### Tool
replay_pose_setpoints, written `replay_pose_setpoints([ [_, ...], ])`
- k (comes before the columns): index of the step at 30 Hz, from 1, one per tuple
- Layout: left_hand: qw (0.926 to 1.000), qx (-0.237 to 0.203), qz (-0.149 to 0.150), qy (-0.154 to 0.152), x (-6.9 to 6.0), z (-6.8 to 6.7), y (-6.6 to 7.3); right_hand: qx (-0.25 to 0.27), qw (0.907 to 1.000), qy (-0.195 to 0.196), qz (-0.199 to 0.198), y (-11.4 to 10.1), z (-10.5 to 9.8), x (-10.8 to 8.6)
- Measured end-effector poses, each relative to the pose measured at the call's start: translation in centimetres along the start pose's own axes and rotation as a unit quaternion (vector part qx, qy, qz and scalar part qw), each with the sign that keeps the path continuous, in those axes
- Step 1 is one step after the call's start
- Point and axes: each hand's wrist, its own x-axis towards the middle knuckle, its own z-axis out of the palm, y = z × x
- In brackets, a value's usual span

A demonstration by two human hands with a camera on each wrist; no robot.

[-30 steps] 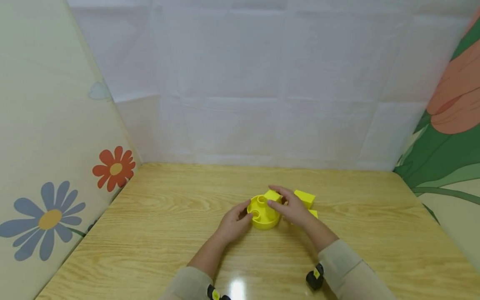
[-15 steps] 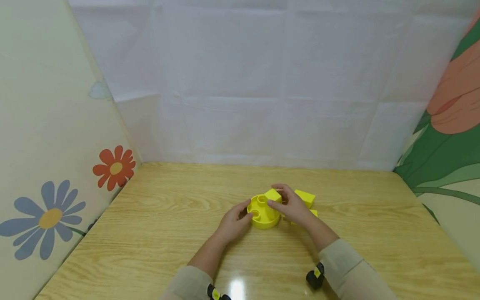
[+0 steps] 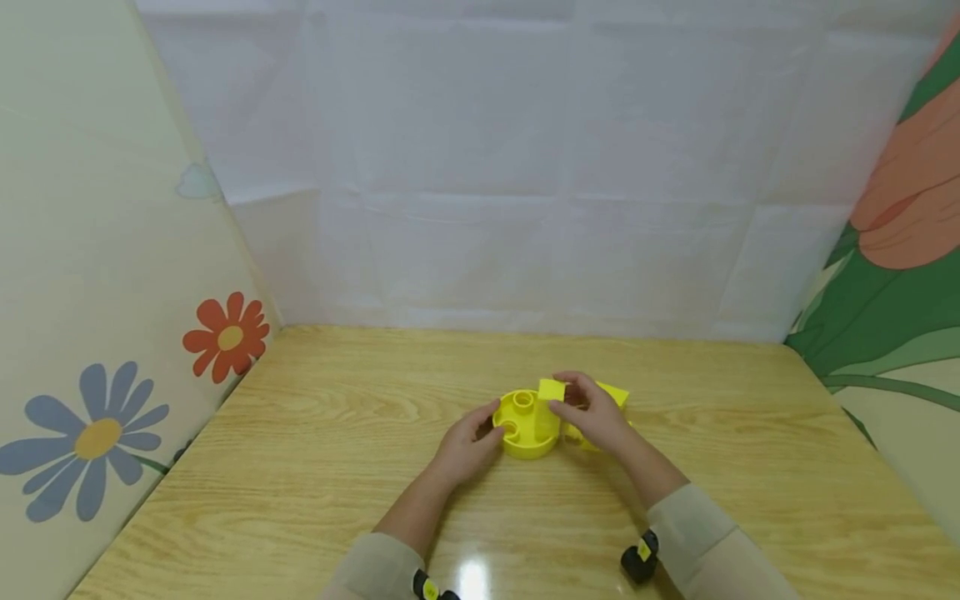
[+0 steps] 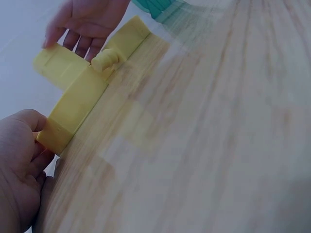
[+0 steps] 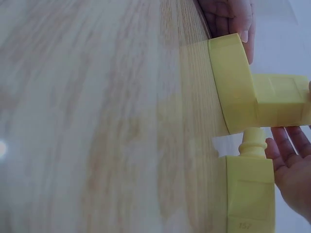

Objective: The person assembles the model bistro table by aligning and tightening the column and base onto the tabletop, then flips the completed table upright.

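A round yellow dish (image 3: 528, 451) with raised ring sockets inside stands on the table. My left hand (image 3: 467, 450) grips its left edge, thumb and fingers at the rim. In my right hand (image 3: 596, 414) a yellow rectangular block (image 3: 552, 390) is pinched upright at the dish's right side. The left wrist view shows this block (image 4: 60, 67) rising above the dish wall (image 4: 77, 104). Whether its lower end sits in a socket is hidden. Close by lies another yellow block (image 5: 250, 194) with a ribbed peg (image 5: 253, 142) pointing toward the dish.
Behind my right hand, part of a further yellow block (image 3: 617, 394) shows. The wooden table (image 3: 337, 400) meets a white sheet (image 3: 465, 250) at the back. Flower-patterned panels (image 3: 90, 275) flank the table.
My right hand has shifted slightly right, and the block in it has turned and moved slightly right too. The left hand and the dish stay nearly where they were.
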Motion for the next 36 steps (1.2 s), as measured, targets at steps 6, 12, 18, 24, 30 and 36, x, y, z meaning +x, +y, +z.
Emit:
replay_pose_setpoints([
  [6, 1.0000, -0.009, -0.003, -0.001, 0.0, 0.0, -0.1, 0.006, 1.0000, -0.008, 0.002, 0.1, -0.3, -0.3],
  [12, 1.0000, -0.006, -0.001, -0.003, 0.0, 0.0, -0.1, 0.012, 0.9998, -0.015, 0.010, 0.1, -0.4, -0.4],
  [18, 0.9999, -0.009, -0.003, -0.004, 0.0, 0.0, 0.0, 0.027, 0.9995, -0.012, 0.009, 0.0, -0.8, -0.8],
  [24, 1.0000, -0.006, -0.003, -0.004, 0.0, 0.0, -0.1, 0.049, 0.9986, -0.005, 0.021, 0.0, -0.9, -1.0],
  [30, 1.0000, -0.001, 0.000, -0.005, 0.0, 0.0, 0.0, 0.049, 0.9988, -0.004, -0.005, 0.2, -1.0, -1.3],
  [36, 1.0000, 0.003, 0.000, -0.004, -0.1, 0.0, 0.2, 0.022, 0.9997, -0.011, -0.008, 0.3, -1.2, -1.6],
])
